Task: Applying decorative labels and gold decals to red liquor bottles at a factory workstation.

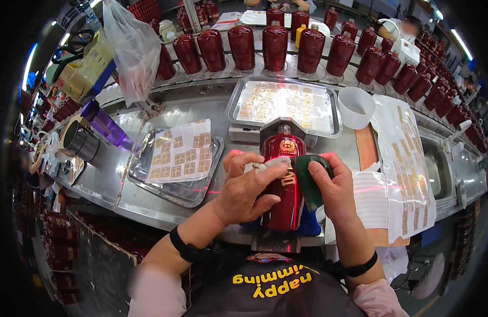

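A glossy dark red bottle [284,208] lies tilted in a dark holder, neck pointing away from me, with a gold emblem and pale lettering on its face. My left hand [245,185] reaches over it from the left, thumb apart; white coverings are on its fingertips, and the index finger touches the bottle beside the lettering. In my right hand [335,187] is a green flexible scraper [307,185], pinched between thumb and fingers against the bottle's right side. Under the bottle, blue material shows at the edge of the holder.
Left on the steel bench is a tray [188,198] with a sheet of gold decals. Behind the bottle stand a bright decal tray [236,113] and a white tub [356,107]. More decal sheets [405,174] lie right, near a sink [439,177]. Red bottles [241,47] line the conveyor.
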